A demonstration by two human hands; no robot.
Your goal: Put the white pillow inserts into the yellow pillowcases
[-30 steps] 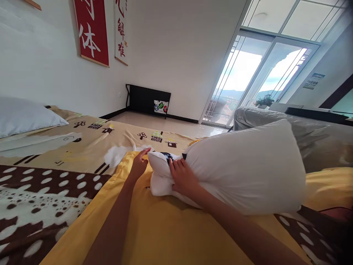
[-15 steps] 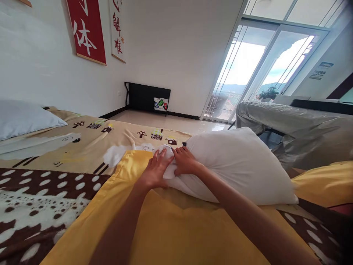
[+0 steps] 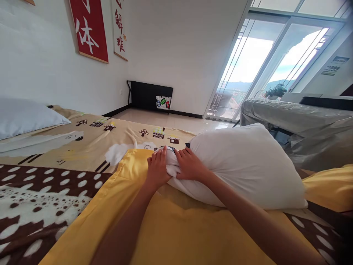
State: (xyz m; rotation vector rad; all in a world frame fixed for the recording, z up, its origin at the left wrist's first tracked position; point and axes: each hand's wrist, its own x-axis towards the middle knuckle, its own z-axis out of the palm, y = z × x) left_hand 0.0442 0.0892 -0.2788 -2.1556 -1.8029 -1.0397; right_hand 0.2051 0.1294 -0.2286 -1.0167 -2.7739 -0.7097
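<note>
A plump white pillow (image 3: 245, 165) lies on a shiny yellow cloth (image 3: 190, 235), its narrow end gathered toward the middle of the view. My left hand (image 3: 158, 167) curls around the left tip of that end, its fingers bent over the white fabric. Just beside it, my right hand (image 3: 190, 164) grips the bunched fabric from the pillow's side, thumb below and fingers on top. A small dark patch shows at the pillow's edge above my hands; I cannot make out what it is.
Under the yellow cloth spreads a patterned blanket (image 3: 91, 143). At the far left rests a pale pillow (image 3: 27, 117). More yellow fabric (image 3: 331, 184) lies at the right. Beyond stand furniture under plastic sheeting (image 3: 298, 114), a black folding panel (image 3: 143, 96) and a glass door (image 3: 245, 70).
My left hand's fingers have gone from spread over the pillow's tip to curled around it. My right hand keeps hold. The view has shifted slightly.
</note>
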